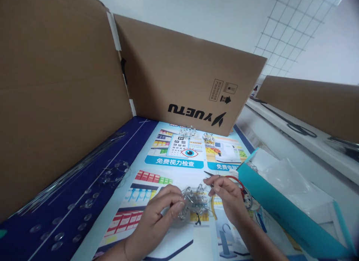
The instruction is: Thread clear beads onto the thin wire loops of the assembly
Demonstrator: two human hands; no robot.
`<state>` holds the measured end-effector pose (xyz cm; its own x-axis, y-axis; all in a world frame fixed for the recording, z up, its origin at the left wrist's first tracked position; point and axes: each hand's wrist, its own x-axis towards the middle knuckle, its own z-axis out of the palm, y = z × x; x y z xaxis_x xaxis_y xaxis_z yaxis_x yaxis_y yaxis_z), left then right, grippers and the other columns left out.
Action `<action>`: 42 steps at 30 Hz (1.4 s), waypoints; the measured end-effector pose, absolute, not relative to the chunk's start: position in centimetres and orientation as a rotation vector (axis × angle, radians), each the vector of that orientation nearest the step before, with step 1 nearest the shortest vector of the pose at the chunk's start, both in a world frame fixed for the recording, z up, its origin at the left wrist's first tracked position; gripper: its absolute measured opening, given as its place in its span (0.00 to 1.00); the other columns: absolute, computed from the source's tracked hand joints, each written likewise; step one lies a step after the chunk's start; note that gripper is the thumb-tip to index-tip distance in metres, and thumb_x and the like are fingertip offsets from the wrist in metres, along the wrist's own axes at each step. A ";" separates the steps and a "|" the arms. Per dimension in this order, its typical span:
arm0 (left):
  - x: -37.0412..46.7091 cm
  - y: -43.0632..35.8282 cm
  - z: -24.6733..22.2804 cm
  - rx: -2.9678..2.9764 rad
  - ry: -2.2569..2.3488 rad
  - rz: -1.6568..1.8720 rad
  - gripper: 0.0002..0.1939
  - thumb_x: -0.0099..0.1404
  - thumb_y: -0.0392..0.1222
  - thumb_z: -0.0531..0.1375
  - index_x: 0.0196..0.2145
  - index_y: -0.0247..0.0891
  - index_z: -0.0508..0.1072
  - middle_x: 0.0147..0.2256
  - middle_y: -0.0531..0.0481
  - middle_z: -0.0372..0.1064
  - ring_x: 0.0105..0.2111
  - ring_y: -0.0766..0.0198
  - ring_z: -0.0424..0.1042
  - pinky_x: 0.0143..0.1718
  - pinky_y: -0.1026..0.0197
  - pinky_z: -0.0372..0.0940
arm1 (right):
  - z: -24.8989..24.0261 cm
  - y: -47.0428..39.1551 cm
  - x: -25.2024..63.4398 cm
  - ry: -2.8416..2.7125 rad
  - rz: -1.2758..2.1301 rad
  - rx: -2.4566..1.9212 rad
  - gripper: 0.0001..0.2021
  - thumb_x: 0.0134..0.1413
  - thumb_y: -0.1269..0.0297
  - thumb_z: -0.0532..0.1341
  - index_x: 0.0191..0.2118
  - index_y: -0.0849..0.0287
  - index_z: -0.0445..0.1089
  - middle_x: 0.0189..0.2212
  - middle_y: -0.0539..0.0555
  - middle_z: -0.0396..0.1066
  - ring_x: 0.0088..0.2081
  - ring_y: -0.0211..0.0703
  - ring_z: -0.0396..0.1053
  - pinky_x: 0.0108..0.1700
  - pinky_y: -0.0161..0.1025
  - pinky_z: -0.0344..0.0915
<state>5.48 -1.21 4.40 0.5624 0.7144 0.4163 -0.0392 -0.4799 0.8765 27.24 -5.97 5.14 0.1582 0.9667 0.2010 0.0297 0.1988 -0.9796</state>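
A tangle of clear beads on thin wire (195, 197) lies low at the middle of the printed mat, with loose wire ends standing out around it. My left hand (165, 212) is closed at its left side, thumb and fingers pinching its edge. On the other side my right hand (226, 195) is closed in a pinch at the upper right of the beadwork; a fine wire seems to be between the fingertips, though it is hard to make out. Scissors with a red handle (236, 180) lie behind the right hand, which partly hides them.
Loose clear beads (59, 236) and another beaded wire piece (115, 172) sit on the blue strip at left, near long wires (70, 175). More beadwork (187, 132) stands by the cardboard wall (179, 74). A teal box (283, 212) holding clear plastic borders the right side.
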 end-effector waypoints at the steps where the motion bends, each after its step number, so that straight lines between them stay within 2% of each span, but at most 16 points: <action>1: 5.5 -1.2 4.4 1.863 0.551 1.009 0.07 0.64 0.36 0.52 0.30 0.36 0.68 0.32 0.48 0.62 0.35 0.64 0.63 0.36 0.63 0.60 | 5.2 -6.0 27.2 -1.191 0.935 -1.144 0.07 0.51 0.65 0.58 0.24 0.58 0.67 0.37 0.55 0.70 0.44 0.47 0.64 0.40 0.41 0.62; 5: 5.4 -1.2 4.3 1.869 0.542 1.009 0.07 0.64 0.36 0.51 0.31 0.37 0.68 0.32 0.47 0.62 0.35 0.63 0.63 0.36 0.62 0.60 | 5.5 -5.9 27.0 -1.205 0.943 -1.149 0.07 0.51 0.65 0.58 0.24 0.57 0.67 0.38 0.55 0.70 0.44 0.47 0.63 0.38 0.40 0.63; 10: 5.4 -1.2 4.2 1.877 0.548 1.010 0.08 0.64 0.37 0.51 0.30 0.36 0.68 0.32 0.47 0.63 0.35 0.63 0.63 0.36 0.61 0.60 | 5.5 -5.9 27.0 -1.226 0.924 -1.163 0.08 0.51 0.65 0.58 0.23 0.58 0.68 0.38 0.55 0.70 0.44 0.47 0.63 0.43 0.44 0.61; 15: 5.3 -1.1 4.3 1.878 0.556 1.006 0.07 0.64 0.36 0.52 0.30 0.36 0.69 0.33 0.47 0.63 0.35 0.63 0.64 0.36 0.62 0.60 | 5.3 -5.9 27.2 -1.227 0.913 -1.164 0.08 0.51 0.66 0.57 0.23 0.58 0.68 0.38 0.55 0.70 0.44 0.47 0.64 0.45 0.44 0.60; 20: 5.4 -1.2 4.5 1.870 0.551 1.017 0.08 0.64 0.37 0.52 0.30 0.36 0.68 0.32 0.47 0.63 0.34 0.63 0.64 0.35 0.62 0.61 | 5.3 -6.1 27.2 -1.207 0.935 -1.158 0.07 0.51 0.66 0.57 0.24 0.58 0.68 0.38 0.55 0.70 0.44 0.47 0.64 0.42 0.43 0.62; 24: 5.4 -1.2 4.5 1.870 0.556 1.009 0.08 0.64 0.37 0.52 0.30 0.36 0.68 0.32 0.47 0.63 0.34 0.63 0.63 0.36 0.61 0.60 | 5.5 -6.1 27.2 -1.216 0.917 -1.166 0.09 0.51 0.65 0.57 0.22 0.58 0.67 0.37 0.55 0.70 0.42 0.46 0.65 0.43 0.44 0.62; 31: 5.5 -1.2 4.5 1.861 0.553 1.013 0.07 0.64 0.36 0.52 0.29 0.36 0.68 0.31 0.48 0.63 0.34 0.64 0.63 0.36 0.63 0.60 | 6.0 -6.1 27.6 -1.217 0.871 -1.322 0.09 0.51 0.64 0.58 0.22 0.58 0.67 0.38 0.54 0.69 0.37 0.42 0.67 0.34 0.37 0.64; 36: 5.4 -1.2 4.5 1.866 0.548 1.008 0.08 0.64 0.36 0.52 0.30 0.36 0.69 0.31 0.47 0.63 0.34 0.64 0.64 0.36 0.63 0.60 | 6.7 -6.0 28.1 -1.250 0.903 -1.474 0.07 0.51 0.62 0.58 0.27 0.59 0.67 0.24 0.51 0.70 0.22 0.35 0.63 0.26 0.35 0.61; 42: 5.4 -1.2 4.5 1.871 0.539 1.006 0.07 0.64 0.36 0.52 0.31 0.36 0.69 0.31 0.48 0.63 0.34 0.64 0.64 0.36 0.62 0.60 | 7.7 -6.2 28.6 -1.242 1.078 -1.510 0.09 0.51 0.61 0.58 0.25 0.60 0.65 0.20 0.50 0.70 0.20 0.34 0.64 0.21 0.31 0.60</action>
<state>5.43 -1.18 4.51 0.5712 0.7054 0.4196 -0.0415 -0.4858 0.8731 28.58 -6.23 7.70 0.1239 0.9883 -0.0884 0.2272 -0.1150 -0.9670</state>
